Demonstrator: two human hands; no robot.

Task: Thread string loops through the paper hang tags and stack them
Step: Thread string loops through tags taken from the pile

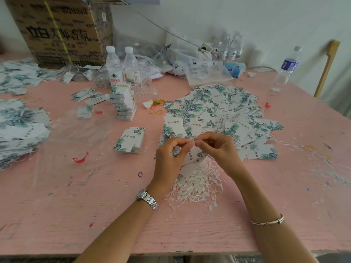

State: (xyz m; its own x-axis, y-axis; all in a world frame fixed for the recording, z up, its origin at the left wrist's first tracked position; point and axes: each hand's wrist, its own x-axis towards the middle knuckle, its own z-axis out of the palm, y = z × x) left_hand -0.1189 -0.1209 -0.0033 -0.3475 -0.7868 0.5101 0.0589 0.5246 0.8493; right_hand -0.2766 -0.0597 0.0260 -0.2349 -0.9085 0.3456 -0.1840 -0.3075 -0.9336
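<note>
We found both hands raised over the middle of the bench (95, 205), a little toward its near edge, their fingertips meeting. The left hand (169, 158) had its grip pressed together on a tag (193, 157), thumb and forefinger pinching it near the top end, with what looked like more tags tucked below in the same hand. The tag's long axis ran from the fingertips down toward the near edge, tilted slightly to the right. The right hand (218, 149) had its grip pinched on a small white bit that we took for the end of a string (194, 141), touching the tag's top end from the right side. We judged the threading step to be under way. The hole itself was hidden by the fingers, so we could not tell whether the string had entered it. The coming move, as we read it, turned on that meeting point: the string lay just right of the tag's top, so the right hand was the nearer one to push it, while the left only steadied the tag. A loose pile of strings (199, 185) lay on the bench beneath the hands, a squared stack (131, 140) of tags stood just to the left, and a wide heap of tags (218, 111) spread toward the far right corner.
</note>
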